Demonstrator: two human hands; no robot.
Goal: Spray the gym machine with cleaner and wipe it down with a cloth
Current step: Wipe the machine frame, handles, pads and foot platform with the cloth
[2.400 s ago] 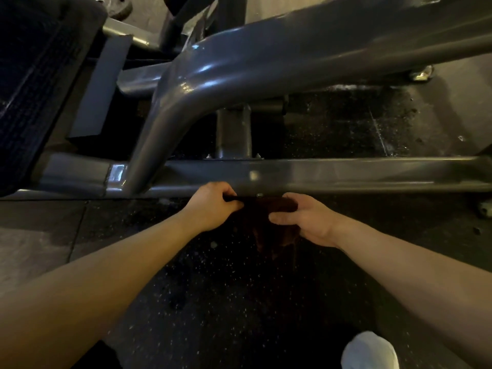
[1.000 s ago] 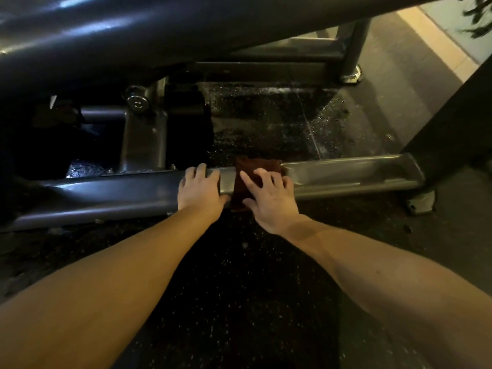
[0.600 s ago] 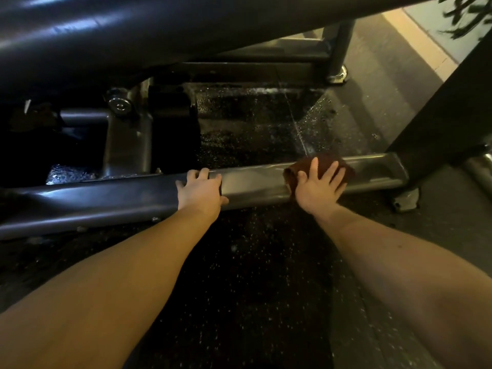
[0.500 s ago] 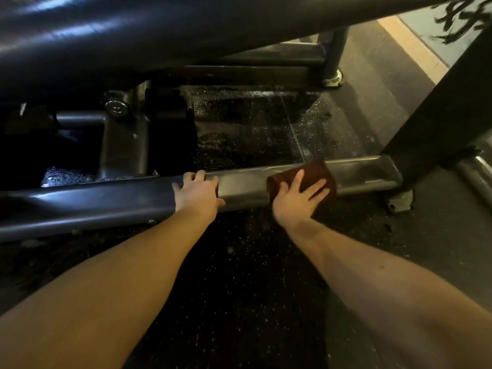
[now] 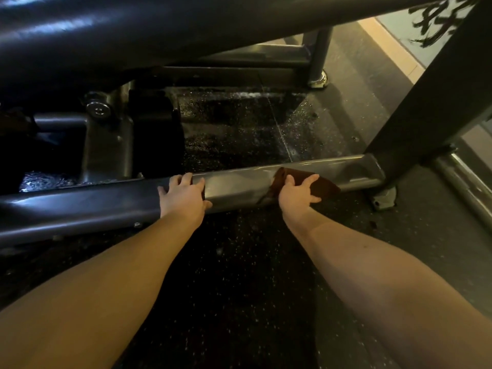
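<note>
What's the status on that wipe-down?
Left hand flat on base rail, bracing. Right hand presses brown cloth on same rail. Upright post stands right of cloth.

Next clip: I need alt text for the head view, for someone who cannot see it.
A person's right hand presses a brown cloth onto the low grey gym-machine frame bar, near its upright post. The left hand rests on the same bar, above speckled rubber flooring.

Glossy metal bar [image 5: 239, 186], brown cloth [image 5: 323, 186]
</note>
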